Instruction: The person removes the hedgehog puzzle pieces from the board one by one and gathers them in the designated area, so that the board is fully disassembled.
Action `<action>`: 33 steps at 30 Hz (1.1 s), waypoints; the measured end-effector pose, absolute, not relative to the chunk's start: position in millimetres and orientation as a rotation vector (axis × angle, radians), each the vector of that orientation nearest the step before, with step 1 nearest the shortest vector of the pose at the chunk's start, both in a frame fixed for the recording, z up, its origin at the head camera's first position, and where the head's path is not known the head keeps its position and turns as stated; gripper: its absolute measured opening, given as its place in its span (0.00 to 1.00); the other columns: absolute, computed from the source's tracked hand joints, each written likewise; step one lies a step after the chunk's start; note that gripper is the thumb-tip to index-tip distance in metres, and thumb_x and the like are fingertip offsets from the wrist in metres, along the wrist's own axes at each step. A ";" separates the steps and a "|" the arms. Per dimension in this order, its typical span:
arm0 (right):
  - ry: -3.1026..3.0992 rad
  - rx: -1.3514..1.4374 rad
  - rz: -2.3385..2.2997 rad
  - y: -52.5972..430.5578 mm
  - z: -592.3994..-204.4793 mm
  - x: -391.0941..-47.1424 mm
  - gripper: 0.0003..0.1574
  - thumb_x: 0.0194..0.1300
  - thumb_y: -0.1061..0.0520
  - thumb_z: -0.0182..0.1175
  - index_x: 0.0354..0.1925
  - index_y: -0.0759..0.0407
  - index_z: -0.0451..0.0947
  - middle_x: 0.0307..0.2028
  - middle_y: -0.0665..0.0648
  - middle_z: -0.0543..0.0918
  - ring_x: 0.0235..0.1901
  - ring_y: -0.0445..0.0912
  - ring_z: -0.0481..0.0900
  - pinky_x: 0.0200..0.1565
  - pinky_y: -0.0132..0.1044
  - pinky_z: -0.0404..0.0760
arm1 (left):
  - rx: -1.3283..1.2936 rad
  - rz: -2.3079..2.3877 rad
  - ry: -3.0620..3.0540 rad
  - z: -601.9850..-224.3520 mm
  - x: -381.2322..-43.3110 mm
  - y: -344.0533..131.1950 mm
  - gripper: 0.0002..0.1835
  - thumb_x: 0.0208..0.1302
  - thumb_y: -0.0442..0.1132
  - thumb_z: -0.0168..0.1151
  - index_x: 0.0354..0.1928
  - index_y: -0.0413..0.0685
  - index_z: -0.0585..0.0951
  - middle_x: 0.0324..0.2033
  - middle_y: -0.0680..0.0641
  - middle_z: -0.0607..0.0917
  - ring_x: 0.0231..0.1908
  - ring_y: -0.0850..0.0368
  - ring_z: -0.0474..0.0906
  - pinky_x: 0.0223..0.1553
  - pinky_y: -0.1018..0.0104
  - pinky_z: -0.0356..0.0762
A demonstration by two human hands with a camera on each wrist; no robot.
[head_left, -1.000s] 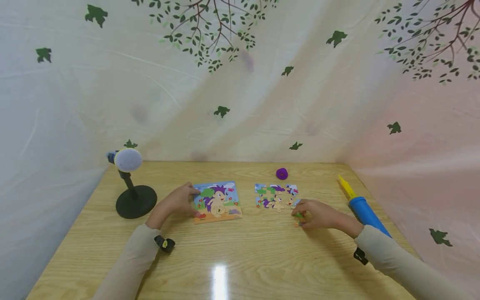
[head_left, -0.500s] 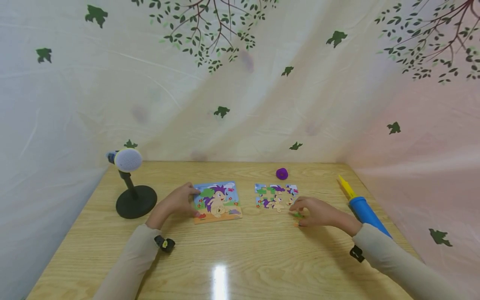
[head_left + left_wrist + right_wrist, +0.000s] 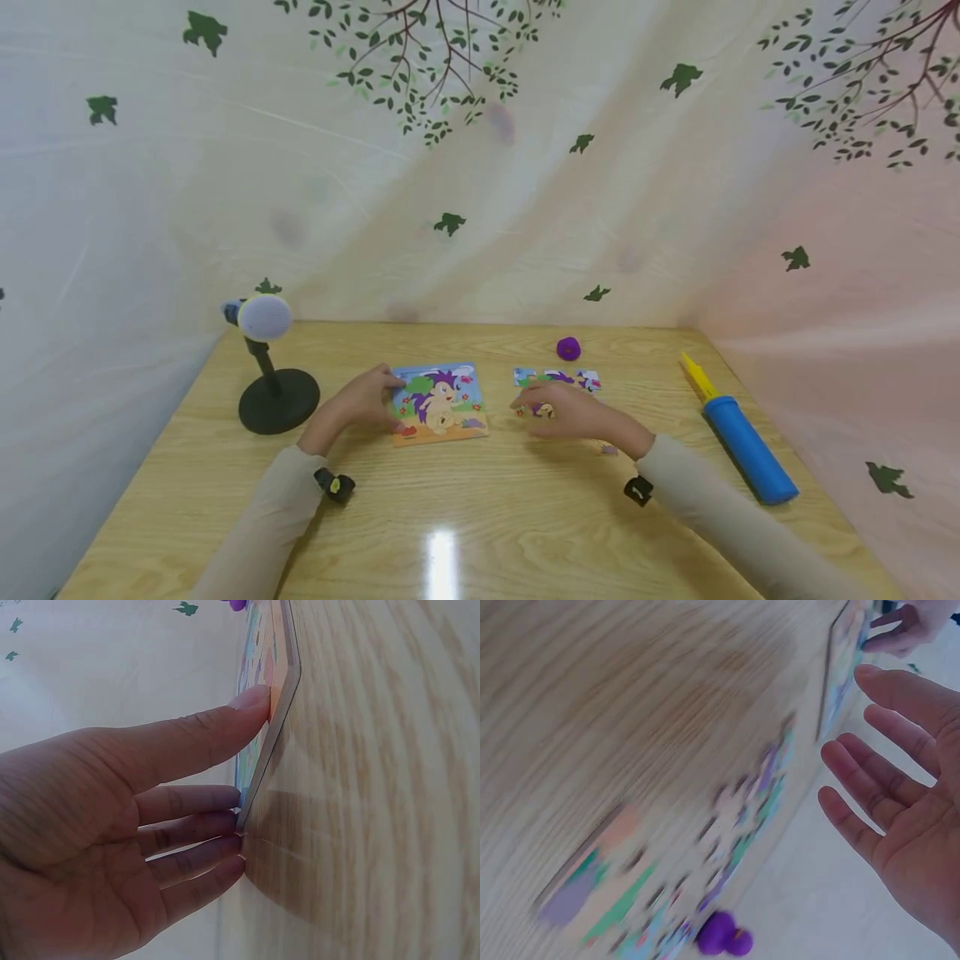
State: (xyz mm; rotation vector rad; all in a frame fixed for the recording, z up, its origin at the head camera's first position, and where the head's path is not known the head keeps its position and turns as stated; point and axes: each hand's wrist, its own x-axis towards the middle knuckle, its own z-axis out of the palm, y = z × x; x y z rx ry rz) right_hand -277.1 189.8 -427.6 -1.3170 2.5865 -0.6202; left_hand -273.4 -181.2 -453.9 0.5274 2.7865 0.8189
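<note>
My left hand (image 3: 362, 403) rests at the left edge of a flat puzzle board (image 3: 442, 404) with a purple-haired hedgehog picture. In the left wrist view its thumb (image 3: 251, 697) touches the board's top near the edge, and its nearly straight fingers meet the side. My right hand (image 3: 573, 412) hovers to the right of the board, above a group of loose jigsaw pieces (image 3: 588, 381), partly hiding them. Nothing is in its loosely extended fingers (image 3: 847, 810). One separate puzzle piece (image 3: 609, 448) lies by the right wrist, nearest the front.
Behind the pieces lies a small purple lumpy object (image 3: 568, 348). A blue hand pump (image 3: 752, 450) with a yellow nozzle lies at the right. At the left stands a round-headed device on a black stand (image 3: 279, 402). A leaf-printed cloth (image 3: 360, 217) hangs behind the table.
My right hand has left the pieces at the right front and moved left over the group toward the board. My left hand stays on the board; the head view has shifted slightly.
</note>
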 end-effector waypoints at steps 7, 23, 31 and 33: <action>2.535 -1.361 -0.689 137.0 -431.3 -282.1 0.23 0.66 0.61 0.67 0.58 0.64 0.81 0.54 0.61 0.83 0.53 0.56 0.82 0.55 0.51 0.83 | 0.538 0.790 2.792 -454.2 -276.2 -180.3 0.44 0.48 0.45 0.83 0.66 0.33 0.76 0.53 0.40 0.74 0.52 0.45 0.71 0.64 0.43 0.73; 2.540 -1.390 -0.493 77.0 -454.3 -287.9 0.26 0.66 0.58 0.68 0.61 0.60 0.80 0.58 0.60 0.83 0.58 0.52 0.79 0.61 0.42 0.79 | 0.523 0.771 2.796 -454.6 -276.9 -180.8 0.43 0.48 0.45 0.83 0.65 0.34 0.77 0.54 0.40 0.76 0.52 0.45 0.73 0.63 0.43 0.74; 2.514 -1.390 -0.530 71.1 -455.0 -288.8 0.26 0.65 0.60 0.69 0.60 0.61 0.81 0.56 0.59 0.84 0.57 0.52 0.80 0.61 0.42 0.79 | 0.537 0.767 2.801 -454.5 -277.0 -181.4 0.44 0.47 0.45 0.83 0.65 0.33 0.76 0.51 0.41 0.76 0.48 0.48 0.72 0.58 0.48 0.75; 2.506 -1.388 -0.538 70.3 -455.2 -289.3 0.25 0.64 0.60 0.69 0.60 0.61 0.81 0.55 0.58 0.84 0.56 0.51 0.80 0.60 0.40 0.79 | 0.536 0.764 2.802 -454.5 -276.8 -181.5 0.44 0.47 0.45 0.83 0.65 0.32 0.76 0.51 0.41 0.76 0.48 0.48 0.72 0.58 0.48 0.75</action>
